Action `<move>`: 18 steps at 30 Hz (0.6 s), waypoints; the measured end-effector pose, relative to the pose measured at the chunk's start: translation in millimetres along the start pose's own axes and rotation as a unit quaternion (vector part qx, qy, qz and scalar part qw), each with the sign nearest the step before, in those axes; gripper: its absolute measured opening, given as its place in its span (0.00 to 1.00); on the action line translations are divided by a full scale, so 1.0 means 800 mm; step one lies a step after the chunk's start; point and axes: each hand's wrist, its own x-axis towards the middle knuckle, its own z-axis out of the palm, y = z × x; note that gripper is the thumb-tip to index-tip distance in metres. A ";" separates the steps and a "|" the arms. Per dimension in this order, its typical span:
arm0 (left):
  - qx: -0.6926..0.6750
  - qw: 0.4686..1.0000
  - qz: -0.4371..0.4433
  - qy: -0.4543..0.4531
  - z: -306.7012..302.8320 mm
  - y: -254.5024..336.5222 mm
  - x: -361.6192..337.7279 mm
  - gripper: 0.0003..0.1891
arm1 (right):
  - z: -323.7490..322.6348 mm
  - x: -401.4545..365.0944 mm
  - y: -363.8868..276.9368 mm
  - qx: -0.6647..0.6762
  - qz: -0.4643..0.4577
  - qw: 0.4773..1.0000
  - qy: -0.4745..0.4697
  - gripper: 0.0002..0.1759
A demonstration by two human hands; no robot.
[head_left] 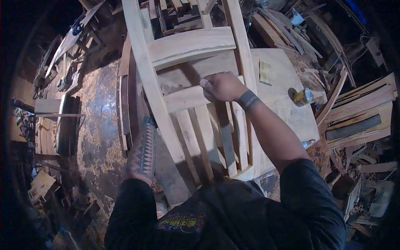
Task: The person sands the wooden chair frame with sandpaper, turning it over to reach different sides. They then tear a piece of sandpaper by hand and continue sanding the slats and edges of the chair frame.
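A pale wooden chair frame [193,45] with a curved top slat, a lower rail [185,99] and several upright slats [203,133] leans in front of me. My right hand [225,86] is closed over the right end of the lower rail; its fingertips are hidden, so anything thin under them does not show. My left arm reaches along the outside of the left post [143,62]. The left hand [143,102] is in shadow beside and partly behind that post, its fingers hidden.
Under the frame is a light work table [287,118], holding a yellow sheet [265,72] and a tin can [303,97]. Boards [360,110] are stacked at the right. Shavings cover the floor [98,121] at the left, by a cluttered bench [62,54].
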 end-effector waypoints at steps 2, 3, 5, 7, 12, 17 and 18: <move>0.001 1.000 0.004 0.001 -0.006 -0.004 0.004 0.29 | -0.004 -0.003 -0.004 0.008 -0.004 1.000 0.002 0.29; -0.002 1.000 0.006 0.001 -0.009 -0.006 0.007 0.30 | -0.006 -0.004 -0.005 0.011 -0.006 1.000 0.002 0.30; -0.006 1.000 0.013 -0.002 -0.017 -0.012 0.010 0.30 | -0.005 -0.005 -0.004 0.019 -0.009 1.000 0.002 0.30; -0.020 1.000 0.006 -0.009 -0.016 -0.012 0.010 0.30 | -0.007 -0.005 -0.004 0.026 -0.008 1.000 -0.001 0.30; 0.057 0.998 0.003 0.017 -0.007 0.000 0.004 0.29 | -0.012 -0.007 -0.009 0.022 0.003 1.000 -0.010 0.30; -0.015 0.999 -0.010 0.028 -0.063 -0.029 0.038 0.23 | -0.005 -0.007 -0.006 0.028 -0.006 1.000 0.010 0.29; 0.001 0.999 -0.009 0.039 -0.055 -0.027 0.032 0.23 | -0.007 -0.008 -0.008 0.033 -0.003 0.999 0.008 0.29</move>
